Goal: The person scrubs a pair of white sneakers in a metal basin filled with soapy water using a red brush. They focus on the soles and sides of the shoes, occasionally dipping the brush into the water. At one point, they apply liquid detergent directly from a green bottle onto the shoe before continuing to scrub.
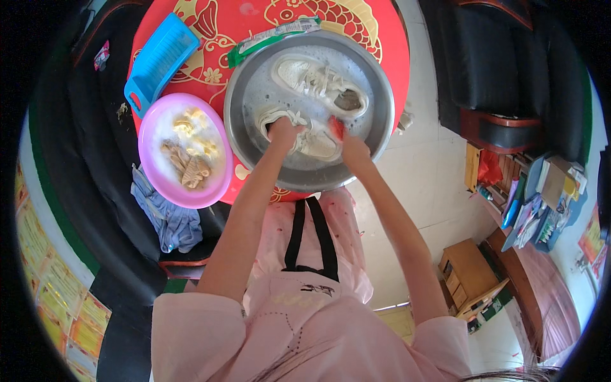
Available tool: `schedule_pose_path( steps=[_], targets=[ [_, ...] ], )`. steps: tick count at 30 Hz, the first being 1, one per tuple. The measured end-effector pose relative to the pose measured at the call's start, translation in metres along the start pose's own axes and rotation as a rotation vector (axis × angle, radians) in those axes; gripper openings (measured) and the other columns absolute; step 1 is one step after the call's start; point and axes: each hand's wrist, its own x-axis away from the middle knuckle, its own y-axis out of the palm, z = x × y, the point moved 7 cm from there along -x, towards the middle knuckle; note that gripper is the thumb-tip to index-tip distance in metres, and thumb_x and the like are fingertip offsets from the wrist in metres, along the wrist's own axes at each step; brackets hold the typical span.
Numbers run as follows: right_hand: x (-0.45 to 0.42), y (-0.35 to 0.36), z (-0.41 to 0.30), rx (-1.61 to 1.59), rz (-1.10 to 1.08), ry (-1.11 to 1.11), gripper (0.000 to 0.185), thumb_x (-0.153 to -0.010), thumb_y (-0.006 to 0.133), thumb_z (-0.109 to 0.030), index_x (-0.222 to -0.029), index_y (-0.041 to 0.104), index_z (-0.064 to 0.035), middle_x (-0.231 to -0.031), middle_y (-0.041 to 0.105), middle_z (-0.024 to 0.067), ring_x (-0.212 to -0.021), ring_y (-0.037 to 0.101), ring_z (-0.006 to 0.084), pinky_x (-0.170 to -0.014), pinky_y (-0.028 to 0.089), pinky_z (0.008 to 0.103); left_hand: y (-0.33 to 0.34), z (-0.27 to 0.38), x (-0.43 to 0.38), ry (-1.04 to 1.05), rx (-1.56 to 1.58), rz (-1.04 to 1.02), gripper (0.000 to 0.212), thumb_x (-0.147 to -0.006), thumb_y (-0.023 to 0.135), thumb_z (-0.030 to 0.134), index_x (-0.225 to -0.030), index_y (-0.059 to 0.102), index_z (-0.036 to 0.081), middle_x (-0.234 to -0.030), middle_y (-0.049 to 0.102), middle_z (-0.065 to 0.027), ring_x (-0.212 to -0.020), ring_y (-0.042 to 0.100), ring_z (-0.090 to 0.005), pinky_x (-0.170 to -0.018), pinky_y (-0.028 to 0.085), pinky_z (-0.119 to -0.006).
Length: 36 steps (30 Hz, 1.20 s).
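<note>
A wide metal basin (310, 180) of soapy water stands on the round table in front of me. Inside it lie two white lace-up shoes. My left hand (285, 135) grips the nearer shoe (317, 143) at its opening, with the fingers partly hidden inside. In my right hand (355, 152) is a red brush (337, 128), close to the toe of that shoe; its bristles cannot be made out. The other shoe (310, 79) rests farther back in the suds, its opening turned to the right.
Left of the basin, a pink plastic tub (146, 157) holds foam and wet cloth items. Behind it lies a blue plastic washboard (164, 57). A green-and-white packet (274, 38) touches the basin's far rim. Blue cloth (167, 217) hangs by the black sofa (95, 157).
</note>
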Motion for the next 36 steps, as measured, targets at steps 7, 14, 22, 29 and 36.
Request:
schedule_pose_path(
  steps=[7,14,22,29,36],
  targets=[
    [0.009,0.001,0.004,-0.117,-0.031,0.078,0.032,-0.073,0.036,-0.007,-0.104,0.043,0.0008,-0.08,0.055,0.0236,-0.075,0.054,0.0367,-0.067,0.042,0.0449,0.012,-0.009,-0.004,0.041,0.013,0.014,0.055,-0.061,0.063,0.045,-0.079,0.054,-0.006,-0.08,0.055,-0.022,-0.077,0.054,-0.0324,-0.067,0.041,-0.038],
    [0.018,0.009,0.018,-0.199,-0.046,-0.004,0.025,-0.074,0.036,-0.007,-0.095,0.045,0.0026,-0.081,0.054,0.0254,-0.076,0.053,0.0388,-0.068,0.04,0.0452,0.015,-0.015,-0.007,0.024,-0.01,0.028,0.054,-0.061,0.064,0.042,-0.086,0.052,-0.005,-0.087,0.054,-0.0208,-0.082,0.053,-0.0311,-0.071,0.041,-0.037],
    [-0.025,0.011,0.001,-0.119,0.011,0.075,0.022,-0.073,0.04,-0.008,-0.09,0.048,0.0025,-0.081,0.056,0.0231,-0.077,0.054,0.037,-0.068,0.043,0.0442,0.006,-0.002,0.0,0.084,0.032,0.055,0.053,-0.062,0.063,0.042,-0.081,0.053,-0.007,-0.084,0.055,-0.0221,-0.08,0.053,-0.0318,-0.071,0.04,-0.037],
    [0.032,0.01,0.017,-0.254,-0.076,0.073,0.029,-0.069,0.039,-0.003,-0.096,0.045,0.0052,-0.084,0.053,0.0272,-0.076,0.053,0.0397,-0.066,0.041,0.0441,0.011,-0.013,-0.003,0.005,0.017,0.028,0.056,-0.061,0.063,0.043,-0.084,0.053,-0.007,-0.086,0.055,-0.0227,-0.082,0.054,-0.0322,-0.07,0.041,-0.037],
    [-0.001,0.018,0.008,-0.413,-0.067,0.185,0.032,-0.069,0.039,-0.003,-0.1,0.042,0.0055,-0.085,0.053,0.0271,-0.078,0.052,0.0395,-0.068,0.041,0.0433,0.003,-0.011,0.003,-0.063,0.081,-0.003,0.055,-0.06,0.064,0.04,-0.09,0.053,-0.005,-0.093,0.054,-0.0207,-0.088,0.053,-0.0308,-0.075,0.041,-0.036]
  ],
)
